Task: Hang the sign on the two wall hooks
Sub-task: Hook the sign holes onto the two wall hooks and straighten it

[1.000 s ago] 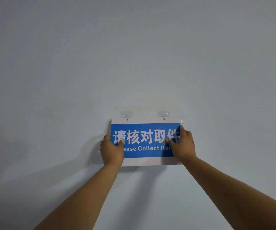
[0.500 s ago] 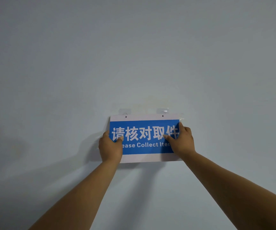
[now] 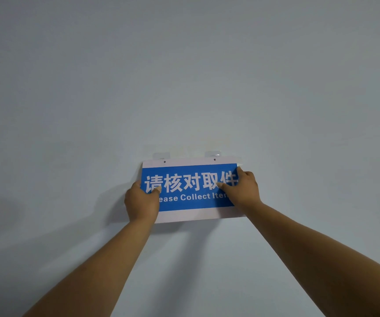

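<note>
Head view: alignment step, by the look of it, with sign [image 3: 191, 191] pressed up against wall [image 3: 184, 76] and not yet let go; left hand [image 3: 141, 203] clamped on the sign's left edge, thumb over the front face, fingers hidden behind; right hand [image 3: 244, 189] pinching the right edge, thumb laid across the blue panel, fingers wrapped round the side; sign sitting level, top margin just under two wall hooks [image 3: 161, 155], their clear pads showing above the upper edge; two small dark holes [image 3: 164, 161] punched in the white top band, each close below a pad; cannot tell whether hook tips are already through. Next move, judged from this: nudging the sign until both holes slip over the hooks, then lowering gently and loosening one grip at a time. Sign a thin, stiff, flat rectangle, glossy blue field with white lettering, pale borders top and bottom, bit of clear film curling at the upper right corner; wall matt, smooth, pale grey; hook pads transparent, squarish, faintly shiny.
</note>
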`<state>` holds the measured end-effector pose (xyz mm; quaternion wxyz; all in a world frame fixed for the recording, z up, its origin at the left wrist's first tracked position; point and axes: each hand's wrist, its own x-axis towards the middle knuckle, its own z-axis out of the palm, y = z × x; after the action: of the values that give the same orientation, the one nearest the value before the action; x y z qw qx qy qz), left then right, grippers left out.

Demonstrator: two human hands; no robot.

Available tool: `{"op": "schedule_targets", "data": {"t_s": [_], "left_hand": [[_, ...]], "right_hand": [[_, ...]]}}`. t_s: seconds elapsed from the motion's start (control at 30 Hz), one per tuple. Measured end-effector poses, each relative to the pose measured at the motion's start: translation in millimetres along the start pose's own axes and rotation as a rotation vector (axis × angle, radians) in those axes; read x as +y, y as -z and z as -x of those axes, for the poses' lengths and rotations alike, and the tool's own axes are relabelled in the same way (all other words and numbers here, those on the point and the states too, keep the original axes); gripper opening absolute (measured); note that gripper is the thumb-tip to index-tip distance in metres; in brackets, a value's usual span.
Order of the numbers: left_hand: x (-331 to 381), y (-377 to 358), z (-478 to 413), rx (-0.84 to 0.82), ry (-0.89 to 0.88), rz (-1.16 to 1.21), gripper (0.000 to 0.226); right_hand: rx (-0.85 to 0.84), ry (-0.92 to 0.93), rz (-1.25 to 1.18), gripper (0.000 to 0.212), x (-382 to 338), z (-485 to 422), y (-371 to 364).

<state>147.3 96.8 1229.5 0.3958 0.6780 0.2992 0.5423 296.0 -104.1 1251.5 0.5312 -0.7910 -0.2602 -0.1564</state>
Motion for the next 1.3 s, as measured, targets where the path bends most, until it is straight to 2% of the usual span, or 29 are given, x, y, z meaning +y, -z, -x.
{"op": "schedule_targets", "data": {"t_s": [0.23,0.47,0.67,0.9,1.07,1.3], "left_hand": [[12.7,13.9,-7.1,0.022,-0.006,0.000,0.024],[2.8,12.2,3.0,0.016,0.008,-0.016,0.029],[-10.3,4.3,19.2,0.031,0.037,0.027,0.047],[-13.0,1.5,18.9,0.038,0.035,0.030,0.046],[-13.5,4.8,13.7,0.070,-0.031,0.035,0.046],[-8.6,10.6,-4.0,0.058,-0.093,-0.042,0.036]], "right_hand": [[-0.027,-0.002,-0.020,0.076,3.5,10.2,-8.0],[-0.014,0.019,-0.042,0.069,9.4,17.1,-7.1],[0.036,0.048,-0.031,0.068,17.3,25.0,-4.6],[0.005,0.033,-0.003,0.068,17.9,22.0,-5.1],[0.003,0.030,-0.009,0.070,20.5,22.8,-12.7],[-0.002,0.024,-0.018,0.074,18.2,22.6,-20.7]]}}
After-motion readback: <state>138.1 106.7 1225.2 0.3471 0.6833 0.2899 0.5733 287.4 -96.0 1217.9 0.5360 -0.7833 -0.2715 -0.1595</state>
